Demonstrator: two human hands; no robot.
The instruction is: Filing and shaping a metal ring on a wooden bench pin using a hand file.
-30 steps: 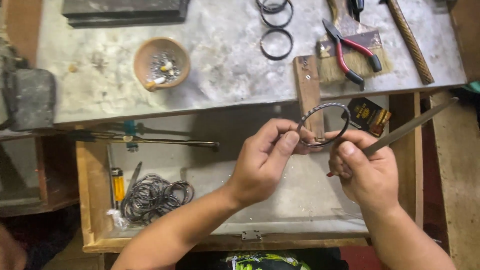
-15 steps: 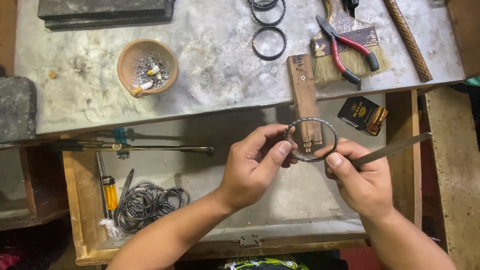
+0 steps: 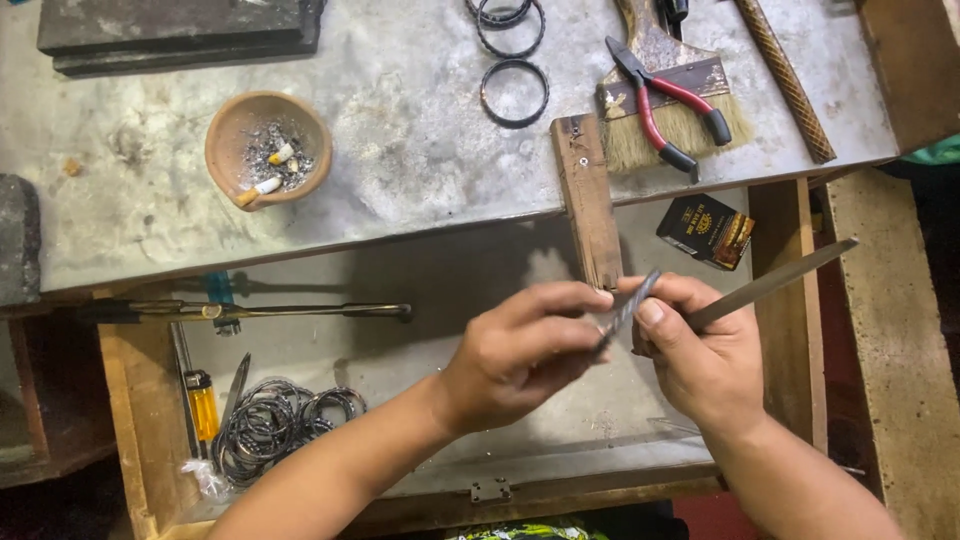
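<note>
Metal bangle (image 3: 622, 312) (seen edge-on) pinched in left hand (image 3: 520, 355); right hand (image 3: 700, 350) grips a flat file (image 3: 775, 282).

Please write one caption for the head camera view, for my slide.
Left hand holds a metal bangle edge-on while right hand grips a flat file.

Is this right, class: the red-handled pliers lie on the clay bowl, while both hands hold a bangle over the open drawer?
Not quite. The head view shows the red-handled pliers lying on the paintbrush, not on the clay bowl. The left hand and right hand do hold the bangle over the drawer.
</note>
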